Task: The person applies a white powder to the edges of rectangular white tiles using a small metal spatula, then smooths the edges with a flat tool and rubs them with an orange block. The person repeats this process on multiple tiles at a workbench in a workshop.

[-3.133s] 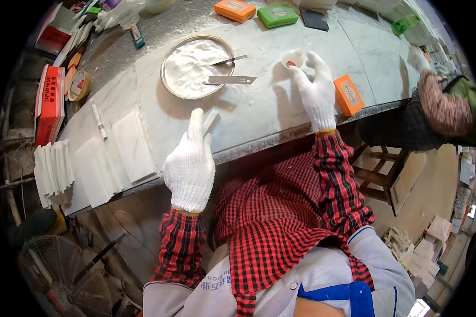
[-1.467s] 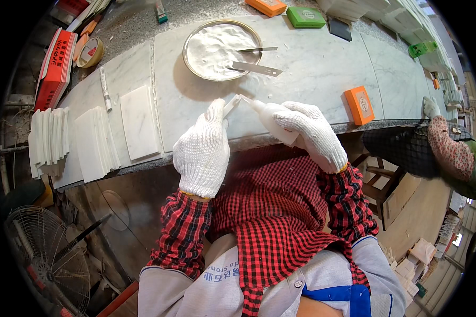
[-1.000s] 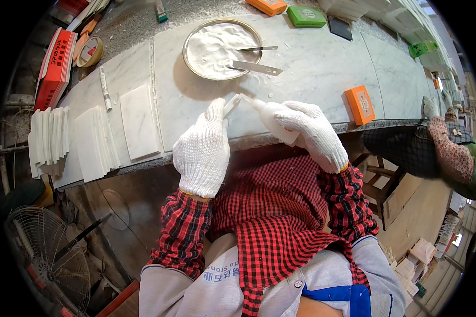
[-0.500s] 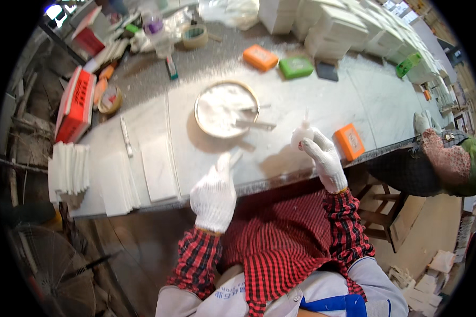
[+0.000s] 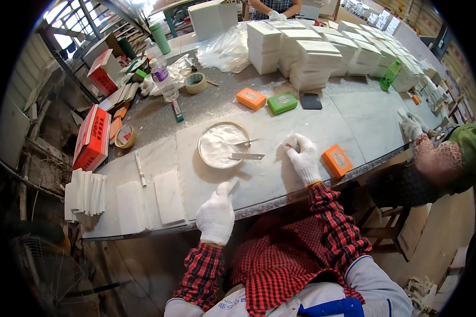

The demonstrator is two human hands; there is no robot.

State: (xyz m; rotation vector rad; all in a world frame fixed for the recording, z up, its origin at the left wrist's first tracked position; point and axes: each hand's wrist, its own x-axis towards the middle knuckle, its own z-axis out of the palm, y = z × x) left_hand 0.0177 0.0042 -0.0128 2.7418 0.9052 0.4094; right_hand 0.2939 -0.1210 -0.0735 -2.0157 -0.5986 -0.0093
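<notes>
My left hand (image 5: 216, 215), in a white glove, rests on the near edge of the pale stone tabletop (image 5: 280, 179) and holds nothing, one finger pointing up. My right hand (image 5: 303, 157), also gloved, lies further in on the table with its fingers curled around what looks like a small white piece. Left of it stands a round bowl of white powder (image 5: 217, 146), with a flat metal scraper (image 5: 247, 156) across its rim. An orange block (image 5: 337, 160) lies just right of my right hand.
White tiles (image 5: 169, 196) and an upright stack of tiles (image 5: 84, 191) lie at the left. A red box (image 5: 92, 137), tape rolls (image 5: 197, 83), orange (image 5: 251, 98) and green (image 5: 282, 103) blocks and stacked white slabs (image 5: 312, 53) fill the back. A co-worker (image 5: 439, 158) sits right.
My head has lifted, so more of the table shows. My hands, close together at the table edge a second ago, have parted; the right one has moved forward onto the tabletop.
</notes>
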